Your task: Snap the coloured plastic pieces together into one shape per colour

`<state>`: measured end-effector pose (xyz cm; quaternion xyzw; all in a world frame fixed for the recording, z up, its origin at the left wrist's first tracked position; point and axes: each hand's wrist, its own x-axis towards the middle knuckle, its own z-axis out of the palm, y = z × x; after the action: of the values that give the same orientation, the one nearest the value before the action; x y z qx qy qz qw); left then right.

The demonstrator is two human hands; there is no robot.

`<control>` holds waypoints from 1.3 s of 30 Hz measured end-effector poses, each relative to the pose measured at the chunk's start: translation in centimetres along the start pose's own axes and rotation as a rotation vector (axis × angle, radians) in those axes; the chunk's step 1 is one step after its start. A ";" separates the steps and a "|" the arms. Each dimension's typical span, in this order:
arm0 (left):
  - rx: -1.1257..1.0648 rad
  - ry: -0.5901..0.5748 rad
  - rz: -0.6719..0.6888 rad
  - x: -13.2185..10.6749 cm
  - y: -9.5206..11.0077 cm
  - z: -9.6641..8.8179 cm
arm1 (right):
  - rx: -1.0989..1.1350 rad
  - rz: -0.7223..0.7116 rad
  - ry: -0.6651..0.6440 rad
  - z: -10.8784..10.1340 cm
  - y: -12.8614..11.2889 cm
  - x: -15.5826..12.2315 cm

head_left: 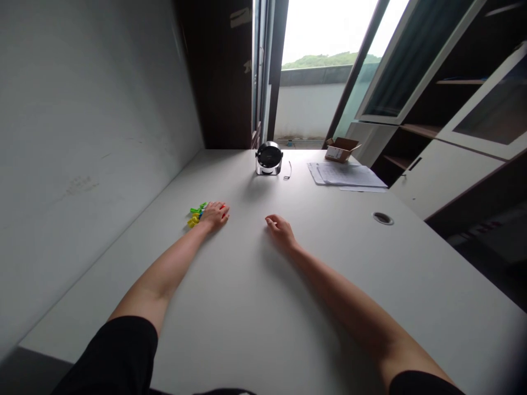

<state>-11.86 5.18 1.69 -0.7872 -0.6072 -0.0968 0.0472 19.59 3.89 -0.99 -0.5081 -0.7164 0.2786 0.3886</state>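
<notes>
My left hand [214, 215] lies over a small pile of coloured plastic pieces, its fingers spread. Yellow pieces [193, 220] and green pieces [198, 209] stick out to its left. A red piece [223, 207] shows by the fingers, and bits of blue peek out beside the hand. The palm hides the rest of the pile, and the shapes are too small to name. To the right, my right hand [280, 229] rests at the white table [230, 307] with fingers curled in and thumb against them. Nothing shows in it.
A small black round fan-like device [269, 157] on a stand is at the table's far side, beside a short thin cord [289, 171]. Papers [349, 174] and an open cardboard box [341, 149] lie back right. A round cable hole [382, 218] is at right; a wall [94, 137] borders the left.
</notes>
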 end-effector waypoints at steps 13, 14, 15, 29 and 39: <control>-0.186 -0.040 0.217 0.4 8.2 2.1 | -0.198 -0.110 -0.003 -2.3 0.0 -0.7; -0.196 -0.052 0.168 0.5 7.9 2.4 | -0.216 -0.114 -0.034 -2.7 0.2 -0.9; -0.199 -0.064 0.116 0.7 7.5 2.6 | -0.234 -0.131 -0.071 -3.2 0.4 -1.2; -0.178 -0.168 0.235 -3.0 8.5 1.6 | -0.522 -0.279 -0.282 -4.8 0.5 -4.9; -0.160 -0.274 0.212 -2.9 9.7 1.6 | -0.616 -0.265 -0.425 -4.7 0.2 -5.0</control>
<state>-3.08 0.29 -0.08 -0.8537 -0.5122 -0.0313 -0.0886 24.58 -0.76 0.03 -0.4351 -0.8902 0.0974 0.0936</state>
